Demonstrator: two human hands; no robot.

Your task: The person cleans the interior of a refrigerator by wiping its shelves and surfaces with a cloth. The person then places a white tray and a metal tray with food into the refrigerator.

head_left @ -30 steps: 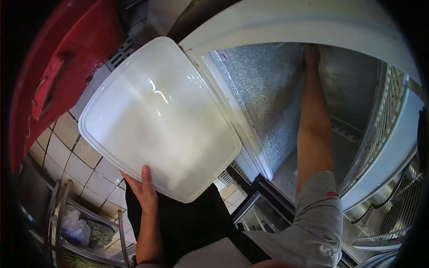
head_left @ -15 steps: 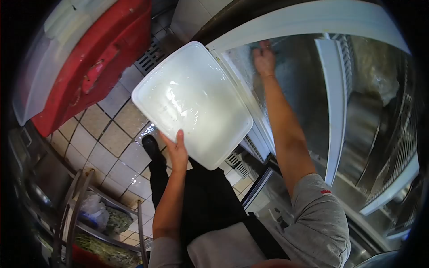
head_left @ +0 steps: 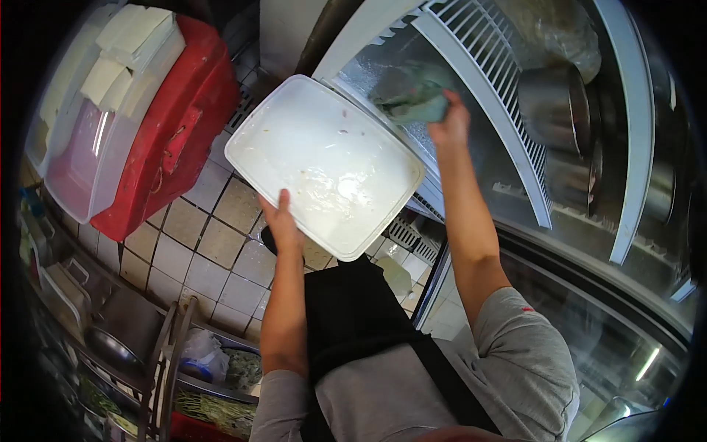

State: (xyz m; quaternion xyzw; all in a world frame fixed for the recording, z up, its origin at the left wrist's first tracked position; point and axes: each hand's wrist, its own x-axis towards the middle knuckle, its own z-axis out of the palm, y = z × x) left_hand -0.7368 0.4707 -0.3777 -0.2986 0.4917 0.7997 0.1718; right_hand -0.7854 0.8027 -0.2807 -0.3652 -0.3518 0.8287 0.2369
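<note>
My left hand (head_left: pixel 283 225) grips the near left edge of a wet white plastic tray (head_left: pixel 317 147), thumb over the rim. A few small specks lie on its surface. The tray is tilted against the front of an open fridge. Inside the fridge, my right hand (head_left: pixel 451 121) is closed on a blurred green cloth (head_left: pixel 416 99), just above the wet bottom surface. Motion smears the cloth, so its exact form is hard to make out.
Wire shelves (head_left: pixel 479 37) with metal pots (head_left: pixel 552 107) are on the right. A red bin (head_left: pixel 199 96) and clear plastic tubs (head_left: pixel 81 166) stand left. A metal rack (head_left: pixel 166 361) holds bagged greens at lower left. The tiled floor (head_left: pixel 221 236) looks wet.
My right hand has drawn back towards me, bringing the green cloth into clearer view. The tray has turned slightly in my left hand. The view has shifted, showing more shelves and tubs.
</note>
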